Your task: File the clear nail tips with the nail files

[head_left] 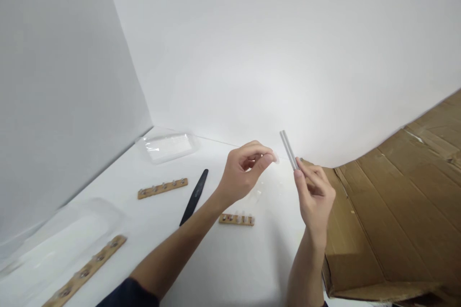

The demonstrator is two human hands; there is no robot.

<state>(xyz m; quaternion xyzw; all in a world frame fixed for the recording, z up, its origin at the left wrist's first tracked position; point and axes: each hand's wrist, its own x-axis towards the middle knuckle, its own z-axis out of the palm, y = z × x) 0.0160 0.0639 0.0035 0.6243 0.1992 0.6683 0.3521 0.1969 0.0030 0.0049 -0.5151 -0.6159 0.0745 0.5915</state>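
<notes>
My left hand [242, 171] is closed in a pinch on a small clear piece [275, 158] that resembles a false nail tip; its exact shape is blurred. A slim grey bar [287, 146] with a lengthwise line points up and left from my right hand [317, 197], whose thumb and fingers grip its lower end. The bar and the clear piece are apart. Below my left hand, a short wooden strip [236, 219] carries several small clear pieces on pegs. To the left of that strip lies a black nail file [195, 195], partly hidden by my left forearm.
Two more wooden strips with pegs, one farther back [163, 188] and one at the front left [86, 271], lie on the white table [216, 278]. A clear plastic tray [167, 147] sits near the back corner. Brown cardboard [389, 220] borders the right side; white walls rise behind.
</notes>
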